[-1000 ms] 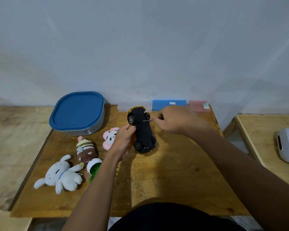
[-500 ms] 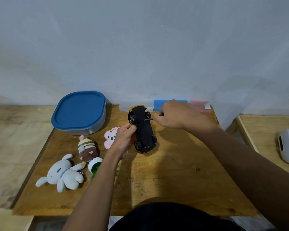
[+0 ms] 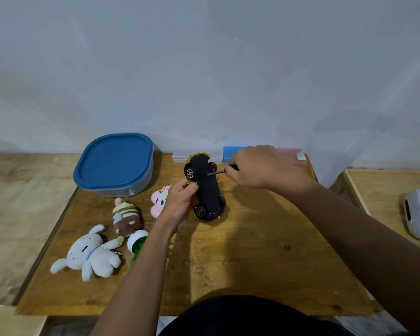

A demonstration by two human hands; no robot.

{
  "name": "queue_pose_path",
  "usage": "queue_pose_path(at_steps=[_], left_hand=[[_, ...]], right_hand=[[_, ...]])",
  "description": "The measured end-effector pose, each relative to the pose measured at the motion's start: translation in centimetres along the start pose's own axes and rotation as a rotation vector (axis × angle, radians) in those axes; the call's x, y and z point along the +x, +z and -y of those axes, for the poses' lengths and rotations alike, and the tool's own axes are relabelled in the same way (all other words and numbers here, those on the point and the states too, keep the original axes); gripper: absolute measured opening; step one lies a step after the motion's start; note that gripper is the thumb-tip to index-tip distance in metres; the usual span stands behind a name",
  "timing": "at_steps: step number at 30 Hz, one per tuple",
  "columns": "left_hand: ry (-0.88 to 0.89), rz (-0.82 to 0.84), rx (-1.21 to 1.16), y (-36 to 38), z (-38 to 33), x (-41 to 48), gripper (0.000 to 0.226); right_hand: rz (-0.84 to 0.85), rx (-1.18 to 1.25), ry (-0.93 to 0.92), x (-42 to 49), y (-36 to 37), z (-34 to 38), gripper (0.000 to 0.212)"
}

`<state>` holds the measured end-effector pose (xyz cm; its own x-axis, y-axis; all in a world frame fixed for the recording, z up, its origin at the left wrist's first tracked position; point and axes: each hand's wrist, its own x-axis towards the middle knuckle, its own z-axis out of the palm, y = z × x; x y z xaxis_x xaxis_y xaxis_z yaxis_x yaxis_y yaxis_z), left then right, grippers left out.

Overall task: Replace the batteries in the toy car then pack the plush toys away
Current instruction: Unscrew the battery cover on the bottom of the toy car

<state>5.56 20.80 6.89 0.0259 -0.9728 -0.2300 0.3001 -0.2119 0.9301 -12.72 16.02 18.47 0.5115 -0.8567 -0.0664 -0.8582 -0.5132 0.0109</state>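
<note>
At the centre of the frame, over the table (image 3: 252, 251), the car (image 3: 206, 187) sits where it was a second ago. Almost nothing has moved. My left hand (image 3: 180, 204) still grips its body from the left, fingers curled on it. My right hand (image 3: 262, 168) still pinches the screwdriver (image 3: 216, 173), with the tip against the black underside near the upper wheels. I take that to mean I am still working the screw of the battery cover. The cover is not yet off and no batteries have been swapped.

The car is turned on its side, so its underside faces right, toward the screwdriver. Its long axis runs up and down the frame, leaning a little from upper left to lower right. The yellow-edged end points up at the wall. I cannot tell whether the lower end touches the table.

The plushes (image 3: 92, 255) lie unpacked at lower left, and the box (image 3: 114, 161) at upper left has its lid on.
</note>
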Motion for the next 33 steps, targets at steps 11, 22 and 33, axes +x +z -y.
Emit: queue_pose_path(at_steps=[11, 22, 33], left_hand=[[-0.003, -0.023, -0.013, -0.5, 0.7, 0.4, 0.046], [0.026, -0.021, 0.014, -0.7, 1.1, 0.2, 0.039], [0.025, 0.001, -0.023, -0.7, 0.8, -0.2, 0.020]], right_hand=[[0.061, -0.040, 0.035, 0.1, 0.5, -0.3, 0.056], [-0.049, 0.191, -0.048, -0.2, 0.7, -1.0, 0.013], [-0.075, 0.178, -0.050, -0.1, 0.5, -1.0, 0.022]])
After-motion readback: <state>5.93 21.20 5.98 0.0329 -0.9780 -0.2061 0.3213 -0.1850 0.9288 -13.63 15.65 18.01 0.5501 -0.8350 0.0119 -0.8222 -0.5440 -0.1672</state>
